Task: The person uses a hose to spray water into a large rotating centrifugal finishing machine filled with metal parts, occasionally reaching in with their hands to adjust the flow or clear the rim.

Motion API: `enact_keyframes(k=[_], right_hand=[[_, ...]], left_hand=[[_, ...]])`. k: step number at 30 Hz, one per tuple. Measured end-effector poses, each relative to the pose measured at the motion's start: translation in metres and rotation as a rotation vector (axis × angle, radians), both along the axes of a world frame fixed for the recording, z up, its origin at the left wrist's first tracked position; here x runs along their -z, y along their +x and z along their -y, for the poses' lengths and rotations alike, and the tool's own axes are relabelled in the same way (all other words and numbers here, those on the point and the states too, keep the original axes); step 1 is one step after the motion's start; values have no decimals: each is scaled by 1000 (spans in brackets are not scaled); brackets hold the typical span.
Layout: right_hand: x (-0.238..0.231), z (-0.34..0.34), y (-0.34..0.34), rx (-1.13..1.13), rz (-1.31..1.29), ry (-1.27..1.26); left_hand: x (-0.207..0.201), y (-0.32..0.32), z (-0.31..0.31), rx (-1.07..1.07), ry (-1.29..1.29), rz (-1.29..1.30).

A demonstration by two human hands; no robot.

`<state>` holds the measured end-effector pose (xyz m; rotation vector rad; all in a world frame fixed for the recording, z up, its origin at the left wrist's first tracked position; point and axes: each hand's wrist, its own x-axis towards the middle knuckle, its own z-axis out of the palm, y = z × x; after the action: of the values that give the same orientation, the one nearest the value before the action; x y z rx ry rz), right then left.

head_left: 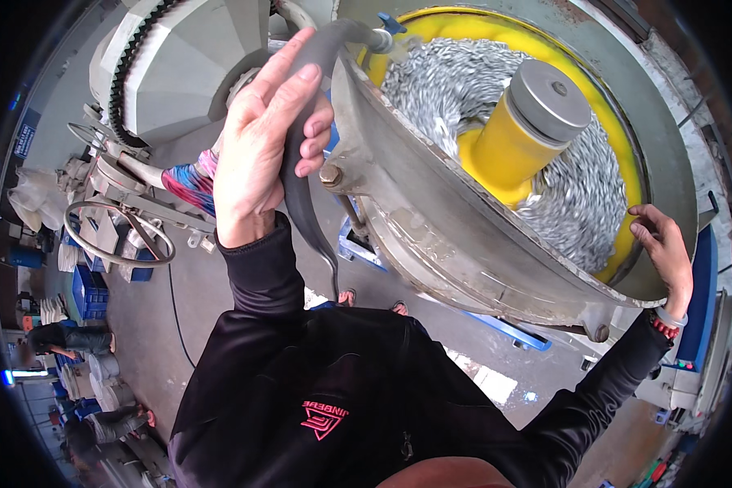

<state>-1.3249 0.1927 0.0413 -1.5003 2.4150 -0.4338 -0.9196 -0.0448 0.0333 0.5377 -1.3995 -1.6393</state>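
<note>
My left hand (272, 134) is closed round a thick black hose (301, 191), which curves up over the fingers and hangs down past the wrist. A metal nozzle end (378, 41) with a blue valve handle (392, 23) points into a large round bowl machine (439, 220); faint spray shows there. Small silvery metal pieces (464, 69), smeared by motion, fill its yellow lining (630, 159) around a yellow centre post (500, 154) with a metal cap (551, 93). Over the bowl's right rim, my right hand (664, 248) rests with slightly bent fingers apart, holding nothing; its fingertips are by the yellow lining.
A faceted grey drum machine (187, 69) stands at the upper left, with a handwheel (118, 236) below it. Blue crates (89, 293) and stacked containers line the left side. Two other people (73, 337) (110, 427) bend there. A thin cable (175, 313) crosses the floor.
</note>
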Motion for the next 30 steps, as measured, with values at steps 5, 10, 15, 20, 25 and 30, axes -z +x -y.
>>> enact_keyframes(k=[5,10,15,20,25,30], right_hand=[[0,2,0,-30,20,-27],[-1,2,1,-22,8,-21],[-3,3,5,-13,8,-20],[-1,-5,-8,-1,-1,37],[1,2,-10,-16,-41,35],[7,0,-16,303,-281,-102]], left_hand=[[-6,-8,-3,-87,-84,37],[-5,-14,-11,-90,-124,54],[-11,-21,-22,-44,-150,20],[-25,-49,-33,4,-191,-60],[-38,-74,-27,15,-214,-77],[-72,-100,-55,201,-71,-19]])
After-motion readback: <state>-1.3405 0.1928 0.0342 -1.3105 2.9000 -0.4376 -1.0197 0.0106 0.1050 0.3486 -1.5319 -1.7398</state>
